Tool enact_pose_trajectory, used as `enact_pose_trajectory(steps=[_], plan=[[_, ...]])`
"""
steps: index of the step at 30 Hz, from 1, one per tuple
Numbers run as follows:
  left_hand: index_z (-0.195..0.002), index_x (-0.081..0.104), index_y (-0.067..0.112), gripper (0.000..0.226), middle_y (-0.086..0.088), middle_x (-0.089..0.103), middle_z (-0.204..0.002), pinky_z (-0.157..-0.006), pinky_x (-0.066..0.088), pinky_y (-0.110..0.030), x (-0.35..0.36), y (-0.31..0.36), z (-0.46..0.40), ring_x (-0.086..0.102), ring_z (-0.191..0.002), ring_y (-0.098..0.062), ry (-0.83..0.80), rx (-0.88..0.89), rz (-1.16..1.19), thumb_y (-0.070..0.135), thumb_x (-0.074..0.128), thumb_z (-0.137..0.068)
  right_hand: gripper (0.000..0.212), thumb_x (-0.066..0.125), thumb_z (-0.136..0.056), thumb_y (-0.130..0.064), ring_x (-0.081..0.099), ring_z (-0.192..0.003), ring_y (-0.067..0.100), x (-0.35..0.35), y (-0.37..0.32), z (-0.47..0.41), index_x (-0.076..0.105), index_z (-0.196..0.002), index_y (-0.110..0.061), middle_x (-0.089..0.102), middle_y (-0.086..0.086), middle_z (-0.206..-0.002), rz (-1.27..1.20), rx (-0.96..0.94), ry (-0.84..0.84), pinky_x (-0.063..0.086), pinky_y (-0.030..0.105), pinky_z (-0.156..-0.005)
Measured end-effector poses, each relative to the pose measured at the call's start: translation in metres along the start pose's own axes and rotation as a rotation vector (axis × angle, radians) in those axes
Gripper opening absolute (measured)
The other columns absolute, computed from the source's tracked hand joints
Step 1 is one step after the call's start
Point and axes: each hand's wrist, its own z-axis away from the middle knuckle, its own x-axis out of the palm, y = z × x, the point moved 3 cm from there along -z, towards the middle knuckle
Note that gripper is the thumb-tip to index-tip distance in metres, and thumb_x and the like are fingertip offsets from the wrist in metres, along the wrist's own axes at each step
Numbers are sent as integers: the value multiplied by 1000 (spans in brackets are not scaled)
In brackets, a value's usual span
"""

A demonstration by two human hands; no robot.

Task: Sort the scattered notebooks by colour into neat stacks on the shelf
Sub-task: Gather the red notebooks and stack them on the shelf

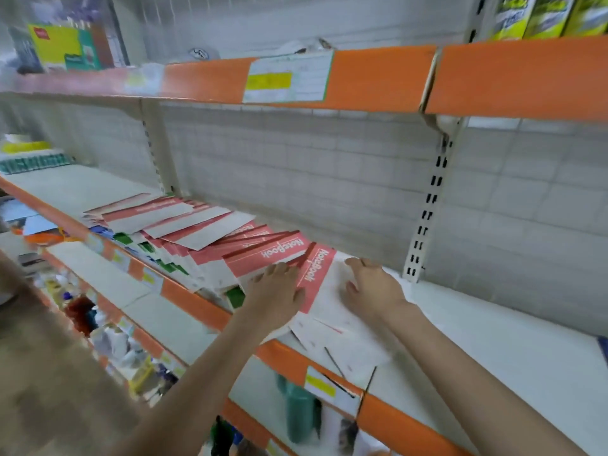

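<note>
A fanned, messy spread of red-banded notebooks [204,225] lies across the middle shelf [493,330]. Green-covered notebooks [171,263] and a blue one [98,230] peek out underneath along the shelf's front edge. One red notebook [325,284] lies flat to the right of the spread. My left hand [279,291] presses flat, fingers straight, on the red notebooks at the spread's right end. My right hand [371,287] rests on the white part of the flat red notebook, fingers loosely bent; whether it grips the edge is unclear.
Orange-fronted shelf edges [378,77] run above and below. Yellow-green packs [546,14] stand on the upper shelf at right, and boxed goods [65,47] at upper left. Bottles and small items [108,337] fill the lower shelves. Bare shelf surface lies to the right of the notebooks.
</note>
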Motion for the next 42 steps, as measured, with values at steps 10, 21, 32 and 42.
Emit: enact_pose_trajectory(steps=[10, 21, 32, 42], plan=[[-145, 29, 8, 65, -14, 33, -148, -112, 26, -46, 6, -17, -71, 28, -138, -30, -101, 303, -84, 52, 34, -97, 45, 43, -93, -23, 56, -112, 30, 1, -8, -16, 38, -137, -18, 47, 6, -134, 21, 304, 109, 44, 33, -82], [-144, 29, 0, 93, -22, 32, -148, -111, 25, -51, 20, -25, -93, 32, -135, -39, -167, 391, -83, 70, 42, -84, 41, 43, -93, -22, 47, -119, 24, 16, -39, 0, 42, -134, -15, 48, 5, -130, 19, 531, 134, 46, 33, -84], [-121, 51, 6, 53, -13, 56, -121, -99, 41, -38, 22, -23, -100, 49, -116, -32, -83, 294, 396, 28, 71, -77, 49, 40, -93, -51, 53, -109, 31, 28, -66, 0, 51, -115, -8, 55, 11, -115, 174, 601, -26, 44, 35, -82], [-119, 54, 10, 40, 3, 58, -109, -71, 50, -15, 15, -18, -101, 59, -90, -11, -229, 286, 1248, -11, 35, -91, 65, 39, -87, -60, 58, -97, 30, 9, -78, -21, 37, -133, -14, 59, 9, -113, -85, 756, -125, 45, 33, -77]])
